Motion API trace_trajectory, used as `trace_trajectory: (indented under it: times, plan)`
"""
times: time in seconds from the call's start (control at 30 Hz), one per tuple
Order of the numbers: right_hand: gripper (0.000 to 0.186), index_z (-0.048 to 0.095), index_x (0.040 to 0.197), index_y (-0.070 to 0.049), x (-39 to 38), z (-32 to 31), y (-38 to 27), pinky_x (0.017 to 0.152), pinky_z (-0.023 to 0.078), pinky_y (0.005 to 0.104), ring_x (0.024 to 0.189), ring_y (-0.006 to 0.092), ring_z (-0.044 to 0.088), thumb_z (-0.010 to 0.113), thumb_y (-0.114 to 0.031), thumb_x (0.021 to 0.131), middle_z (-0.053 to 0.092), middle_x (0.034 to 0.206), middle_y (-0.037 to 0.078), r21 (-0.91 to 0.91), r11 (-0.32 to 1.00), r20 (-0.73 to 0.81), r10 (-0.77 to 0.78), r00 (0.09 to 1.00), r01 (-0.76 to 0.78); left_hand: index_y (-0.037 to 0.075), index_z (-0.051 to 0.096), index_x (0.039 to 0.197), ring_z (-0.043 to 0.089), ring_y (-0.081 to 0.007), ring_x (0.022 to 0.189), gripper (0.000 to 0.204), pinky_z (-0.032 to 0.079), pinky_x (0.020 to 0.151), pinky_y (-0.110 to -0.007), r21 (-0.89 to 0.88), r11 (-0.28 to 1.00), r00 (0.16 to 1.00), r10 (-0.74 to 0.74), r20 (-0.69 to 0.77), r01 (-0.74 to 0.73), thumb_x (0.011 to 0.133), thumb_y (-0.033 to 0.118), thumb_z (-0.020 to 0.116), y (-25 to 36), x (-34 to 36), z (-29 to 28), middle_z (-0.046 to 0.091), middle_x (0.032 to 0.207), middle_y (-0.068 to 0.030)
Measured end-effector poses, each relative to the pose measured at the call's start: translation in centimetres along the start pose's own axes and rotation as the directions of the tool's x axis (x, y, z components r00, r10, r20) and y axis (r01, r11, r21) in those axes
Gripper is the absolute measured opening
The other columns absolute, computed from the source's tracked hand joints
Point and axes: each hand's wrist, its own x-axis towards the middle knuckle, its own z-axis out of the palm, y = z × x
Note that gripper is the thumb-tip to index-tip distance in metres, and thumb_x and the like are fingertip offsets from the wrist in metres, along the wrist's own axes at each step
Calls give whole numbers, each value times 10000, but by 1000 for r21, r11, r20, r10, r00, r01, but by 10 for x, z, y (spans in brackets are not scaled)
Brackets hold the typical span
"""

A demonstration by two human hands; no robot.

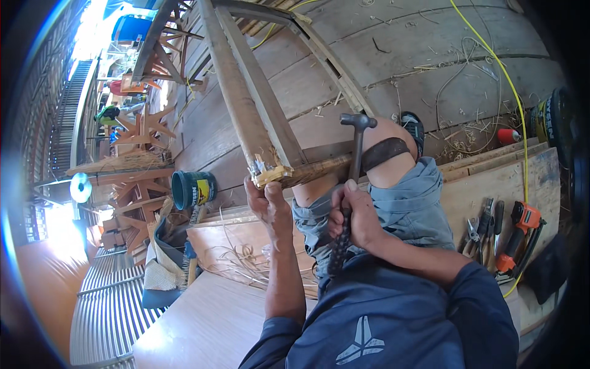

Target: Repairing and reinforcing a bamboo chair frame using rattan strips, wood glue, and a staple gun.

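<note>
My right hand (pixel 361 215) is wrapped round the handle of a hammer (pixel 358 144), its metal head up and its dark grip pointing down toward my shirt. My left hand (pixel 269 206) grips the near corner of a long wooden frame (pixel 236 92), thumb and fingers at the underside of the corner. Rough yellowish strips, maybe rattan or bamboo, and frayed fibres cover that corner (pixel 270 175). The hammer head is apart from the frame, to the right of the corner. The frame slants away from me across the floor, its near end by my knees.
To my right, an orange and black nail gun (pixel 519 230), pliers (pixel 472 237) and other hand tools lie on a wooden board (pixel 458 203). A yellow hose (pixel 501 64) runs along the right. A dark green bucket (pixel 193 189) stands left; wooden star-shaped pieces (pixel 144 132) lie beyond it.
</note>
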Motion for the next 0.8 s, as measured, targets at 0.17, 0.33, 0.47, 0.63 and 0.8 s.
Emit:
trace_trajectory:
  times: [0.17,0.33,0.47,0.63,0.8]
  plan:
    - [489,471,735,-33,7,12,16,416,395,289,395,165,440,347,-449,961,416,497,32,-273,939,85,238,968,-207,1,497,1005,501,-103,789,464,415,733,-242,-84,995,998,-42,40,45,842,419,613,8,5,-6,555,884,-34]
    - [493,460,703,-36,7,16,22,439,409,325,407,176,419,338,-436,963,387,490,43,-414,892,135,256,957,-180,-4,462,1141,540,-111,875,360,459,771,-255,-144,985,988,-78,131,96,827,108,597,4,6,-13,573,986,-59]
    - [371,455,732,-124,15,3,-3,364,355,297,406,160,406,430,-437,929,371,513,4,-197,979,-56,40,998,-51,-17,435,1186,580,-199,909,508,477,789,-312,-44,991,990,-127,64,130,795,234,641,6,1,-3,588,1023,-143]
    - [330,501,809,-174,1,3,-129,385,245,248,420,94,269,498,-493,893,285,556,-59,-396,911,-296,-245,923,115,-35,413,1224,586,-351,840,655,472,741,-403,82,995,990,73,-119,-63,714,246,713,1,-8,-8,580,961,-197]
    - [321,546,964,-50,-35,-242,-205,576,420,355,654,207,497,458,-357,925,488,716,43,-994,-88,21,-717,697,-61,-17,453,1216,574,-326,858,763,456,732,-407,19,999,994,51,-94,-49,603,265,811,16,2,-15,606,925,-151]
